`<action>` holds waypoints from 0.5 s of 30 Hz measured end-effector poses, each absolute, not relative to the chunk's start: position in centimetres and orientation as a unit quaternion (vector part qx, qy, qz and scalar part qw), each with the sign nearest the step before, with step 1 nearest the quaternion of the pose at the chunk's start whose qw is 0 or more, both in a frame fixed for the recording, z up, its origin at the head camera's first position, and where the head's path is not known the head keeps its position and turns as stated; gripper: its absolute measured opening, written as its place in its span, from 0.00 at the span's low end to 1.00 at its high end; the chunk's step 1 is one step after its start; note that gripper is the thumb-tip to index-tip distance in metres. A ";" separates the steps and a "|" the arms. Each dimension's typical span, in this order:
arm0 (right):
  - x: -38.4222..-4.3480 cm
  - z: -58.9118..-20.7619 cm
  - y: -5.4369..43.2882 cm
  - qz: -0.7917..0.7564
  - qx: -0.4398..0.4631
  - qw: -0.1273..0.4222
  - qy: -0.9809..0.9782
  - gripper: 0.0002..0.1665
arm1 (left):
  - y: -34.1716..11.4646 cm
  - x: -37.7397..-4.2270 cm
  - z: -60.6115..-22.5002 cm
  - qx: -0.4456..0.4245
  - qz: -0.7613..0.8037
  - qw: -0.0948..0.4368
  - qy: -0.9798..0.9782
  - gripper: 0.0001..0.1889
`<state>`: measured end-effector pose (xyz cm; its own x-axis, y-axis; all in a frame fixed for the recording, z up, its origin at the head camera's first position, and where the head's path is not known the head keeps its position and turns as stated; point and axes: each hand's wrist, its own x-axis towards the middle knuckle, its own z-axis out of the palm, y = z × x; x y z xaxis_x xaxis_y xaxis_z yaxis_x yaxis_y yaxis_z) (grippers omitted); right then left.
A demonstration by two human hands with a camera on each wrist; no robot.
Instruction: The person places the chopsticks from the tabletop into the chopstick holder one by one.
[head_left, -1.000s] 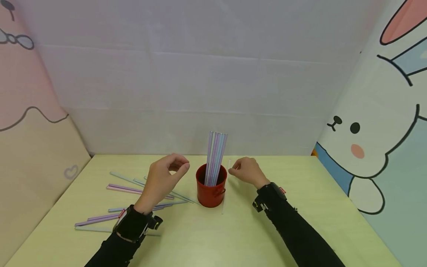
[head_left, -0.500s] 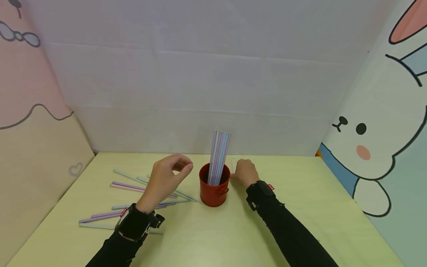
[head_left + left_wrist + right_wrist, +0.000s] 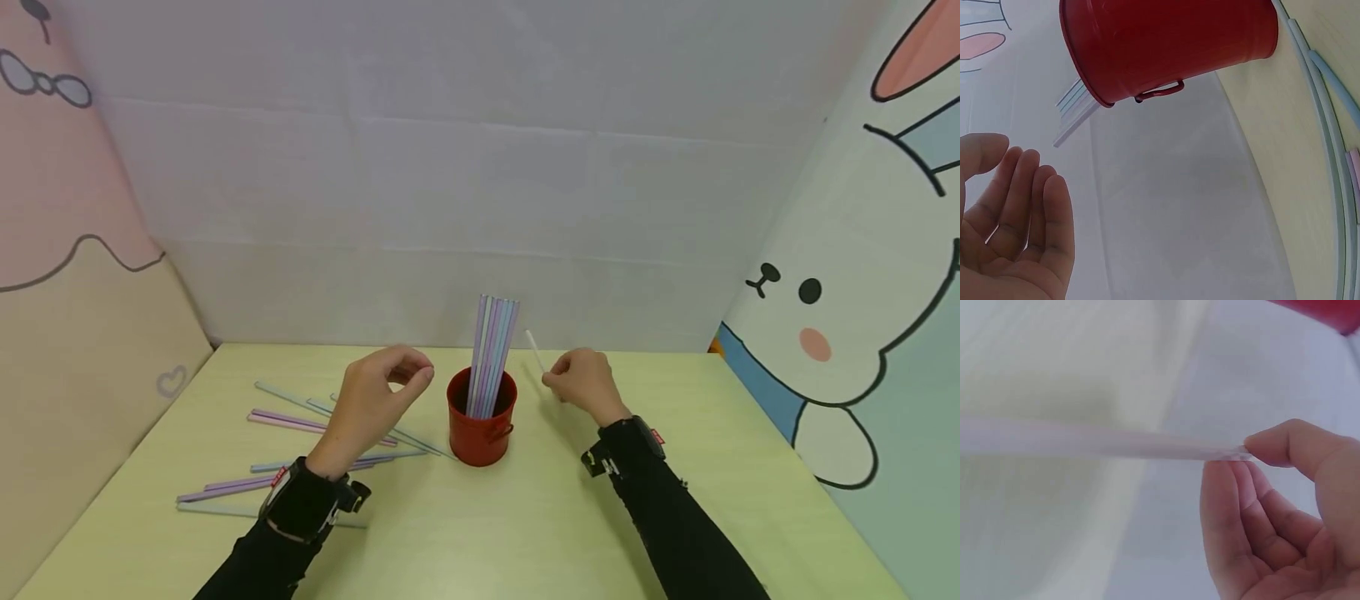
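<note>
Between thumb and fingertips, my right hand [image 3: 583, 382] pinches a pale whitish straw [image 3: 535, 350], to the right of the red bucket [image 3: 480, 437]. In the right wrist view the straw [image 3: 1085, 440] stretches leftward from the pinch, slightly blurred. A bundle of purple, blue and pale straws [image 3: 493, 354] stands upright in the bucket. On the bucket's left, my left hand [image 3: 375, 400] hovers with fingers loosely bent and nothing in them. The left wrist view shows that hand [image 3: 1019, 231] apart from the bucket [image 3: 1172, 37].
Several loose pastel straws [image 3: 285, 423] lie spread on the pale yellow table [image 3: 450, 542], left of the bucket and partly behind the left arm. A white sheet [image 3: 450, 192] forms the back; a printed rabbit panel [image 3: 795, 333] stands at the right.
The whitish straw stood beside the bucket near my right hand; now it is tilted in that hand's pinch, farther right of the bucket. My left hand stays put.
</note>
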<state>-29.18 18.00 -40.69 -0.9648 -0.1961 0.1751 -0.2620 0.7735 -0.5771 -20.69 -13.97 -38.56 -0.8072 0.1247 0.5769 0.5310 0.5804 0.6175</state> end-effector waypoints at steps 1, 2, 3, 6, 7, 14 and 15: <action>-28.8 -40.1 18.2 0.329 0.125 0.063 -0.934 0.09 | -13.9 -20.7 -38.5 -0.192 -0.417 0.246 -0.854 0.03; -28.4 -39.5 18.3 0.342 0.128 0.073 -0.928 0.09 | -13.8 -20.7 -38.4 -0.193 -0.417 0.246 -0.853 0.03; -28.1 -38.9 18.4 0.354 0.131 0.083 -0.922 0.09 | -13.7 -20.8 -38.4 -0.193 -0.418 0.247 -0.853 0.04; -26.8 -37.2 18.4 0.385 0.133 0.111 -0.907 0.09 | -13.4 -20.8 -38.2 -0.194 -0.425 0.246 -0.849 0.04; -26.4 -36.6 18.2 0.397 0.135 0.117 -0.900 0.09 | -13.3 -20.8 -38.1 -0.194 -0.429 0.246 -0.847 0.04; -23.8 -34.2 16.1 0.470 0.204 0.150 -0.846 0.06 | -12.0 -20.5 -36.4 -0.192 -0.462 0.242 -0.831 0.08; -23.5 -34.1 15.7 0.479 0.220 0.153 -0.836 0.05 | -11.8 -20.4 -36.1 -0.194 -0.468 0.242 -0.828 0.09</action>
<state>-23.54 15.71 -34.09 -0.8565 -0.2205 0.4666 -0.5141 0.4442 -0.7338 -20.44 -11.80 -36.14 -0.8076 0.0946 0.5821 0.5474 0.4876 0.6802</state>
